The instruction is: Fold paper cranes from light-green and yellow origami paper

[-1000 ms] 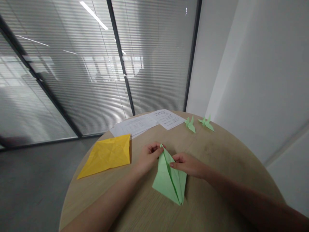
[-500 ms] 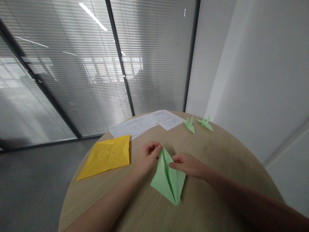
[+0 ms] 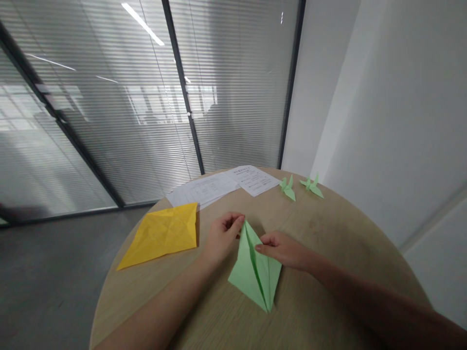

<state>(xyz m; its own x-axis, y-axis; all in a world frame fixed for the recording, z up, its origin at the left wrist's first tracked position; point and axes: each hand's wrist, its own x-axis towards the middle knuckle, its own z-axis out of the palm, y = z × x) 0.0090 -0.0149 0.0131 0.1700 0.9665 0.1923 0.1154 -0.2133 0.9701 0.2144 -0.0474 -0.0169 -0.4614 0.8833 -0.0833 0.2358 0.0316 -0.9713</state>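
Note:
A light green folded paper (image 3: 255, 272), kite-shaped with a centre crease, lies on the round wooden table (image 3: 328, 228) in front of me. My left hand (image 3: 222, 236) curls its fingers and pinches the paper's far tip. From the right, my right hand (image 3: 282, 249) presses its fingertips onto the upper middle of the fold, holding it flat.
A creased yellow paper square (image 3: 162, 234) lies to the left. White printed sheets (image 3: 222, 187) rest at the table's far edge. Two small green folded paper cranes (image 3: 288, 188) (image 3: 311, 185) stand at the back right. Glass walls with blinds lie beyond, a white wall to the right.
The green paper has turned slightly, its near point swinging a little left. Both hands keep nearly the same hold on it.

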